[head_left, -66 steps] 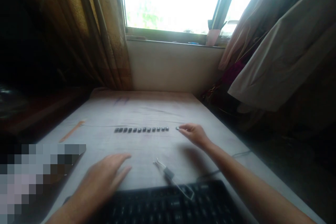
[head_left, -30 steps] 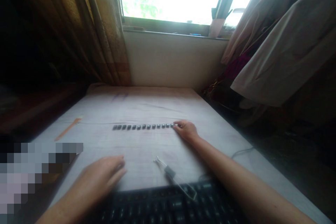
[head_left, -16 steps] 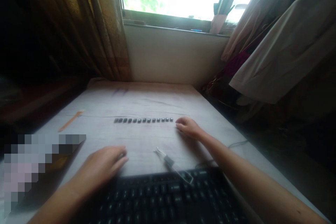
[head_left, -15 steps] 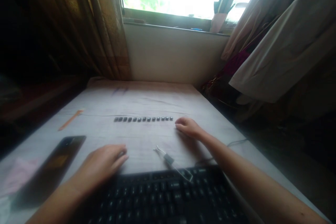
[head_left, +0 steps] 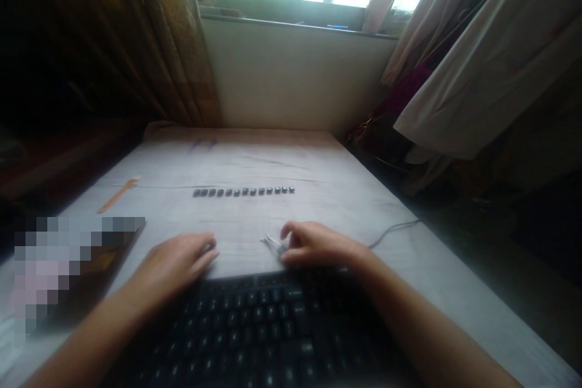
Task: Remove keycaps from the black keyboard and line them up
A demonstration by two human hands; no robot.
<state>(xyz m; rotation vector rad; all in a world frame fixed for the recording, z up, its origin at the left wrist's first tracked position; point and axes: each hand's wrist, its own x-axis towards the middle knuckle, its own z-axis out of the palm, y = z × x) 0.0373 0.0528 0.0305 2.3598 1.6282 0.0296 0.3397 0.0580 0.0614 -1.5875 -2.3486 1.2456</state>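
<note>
A black keyboard (head_left: 236, 327) lies on the cloth in front of me, blurred toward its near side. Just beyond its back edge my left hand (head_left: 186, 257) hovers with curled fingers; something small and dark shows between thumb and forefinger, too blurred to name. My right hand (head_left: 313, 244) reaches over the keyboard's back edge, thumb and forefinger apart around the body of a keycap puller (head_left: 274, 245) with pale wire prongs and a grey middle. Its far end is hidden by the hand. Farther back, several dark keycaps (head_left: 244, 192) form a straight row.
An orange strip-like tool (head_left: 117, 196) lies on the white cloth (head_left: 254, 157) at left. Nearer stands a partly pixelated phone (head_left: 107, 267), lying flat. A cable (head_left: 393, 229) runs off the right edge. Curtains (head_left: 177, 42) and hanging cloth (head_left: 468, 79) flank the window.
My right hand has moved from beside the row's right end back toward me, to the keycap puller. My left hand keeps its pose. The view has tilted slightly downward.
</note>
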